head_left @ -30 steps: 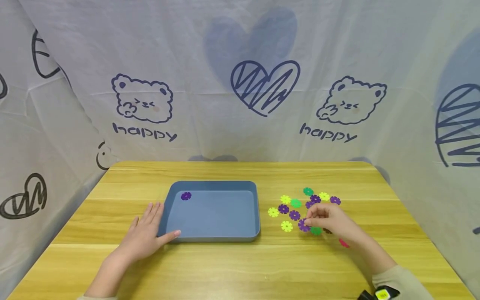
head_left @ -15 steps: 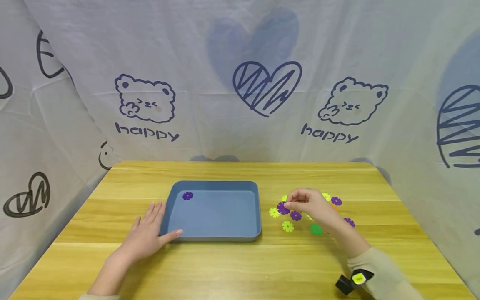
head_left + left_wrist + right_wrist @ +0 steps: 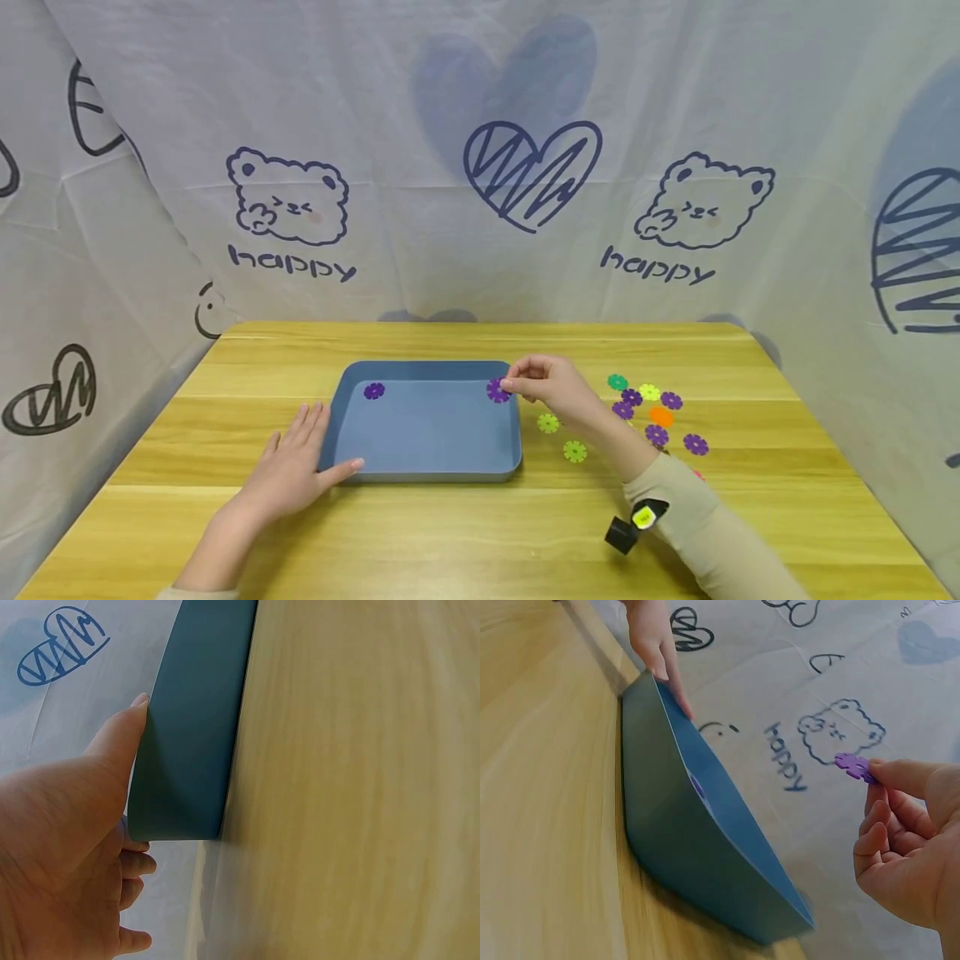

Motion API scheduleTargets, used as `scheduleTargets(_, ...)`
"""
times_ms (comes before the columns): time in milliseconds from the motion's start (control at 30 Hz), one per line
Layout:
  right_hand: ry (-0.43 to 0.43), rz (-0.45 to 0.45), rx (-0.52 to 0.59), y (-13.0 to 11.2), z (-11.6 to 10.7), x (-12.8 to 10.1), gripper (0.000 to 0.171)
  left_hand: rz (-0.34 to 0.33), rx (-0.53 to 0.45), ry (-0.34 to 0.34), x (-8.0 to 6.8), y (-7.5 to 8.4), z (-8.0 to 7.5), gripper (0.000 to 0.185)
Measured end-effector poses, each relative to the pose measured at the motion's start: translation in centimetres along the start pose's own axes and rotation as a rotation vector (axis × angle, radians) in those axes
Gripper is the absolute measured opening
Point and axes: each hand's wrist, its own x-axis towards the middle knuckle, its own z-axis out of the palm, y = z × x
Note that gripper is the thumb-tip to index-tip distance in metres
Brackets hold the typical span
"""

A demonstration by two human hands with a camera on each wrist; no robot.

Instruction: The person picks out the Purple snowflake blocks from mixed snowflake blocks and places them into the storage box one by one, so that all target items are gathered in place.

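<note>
Loose purple, green, yellow and orange flower-shaped plastic discs (image 3: 649, 392) lay scattered toward the wooden table's (image 3: 480, 533) right edge. My right hand (image 3: 551, 385) had carried a pinched purple flower-shaped disc (image 3: 497, 390) from that pile over the blue rectangular plastic tray's (image 3: 427, 475) right rim. My left hand (image 3: 288, 471) rested flat, fingers straight, against the tray's left front corner. Another purple disc (image 3: 373, 391) lay inside. A printed cloth backdrop (image 3: 480, 167) hung behind.

"happy" twice on backdrop cloth (image 3: 480, 100)
</note>
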Motion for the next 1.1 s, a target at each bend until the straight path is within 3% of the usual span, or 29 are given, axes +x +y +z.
scheduleTargets(400, -0.006, -0.016, 0.202, -1.8, 5.0, 4.6, 0.012, 0.002, 0.014, 0.008, -0.2, 0.2, -0.1, 0.107)
scheduleTargets(733, -0.004, 0.084, 0.307, -2.5, 9.0, 7.3, 0.01, 0.006, 0.014, 0.012, 0.0, 0.1, 0.0, 0.106)
scheduleTargets(900, 0.011, 0.124, 0.296, -2.1, 10.8, 8.7, 0.016, -0.001, 0.011, 0.009, 0.0, 0.0, 0.0, 0.106)
scheduleTargets(1100, 0.063, 0.157, 0.189, -1.1, 12.1, 9.7, 0.014, 0.003, 0.014, 0.011, 0.0, 0.1, 0.0, 0.105)
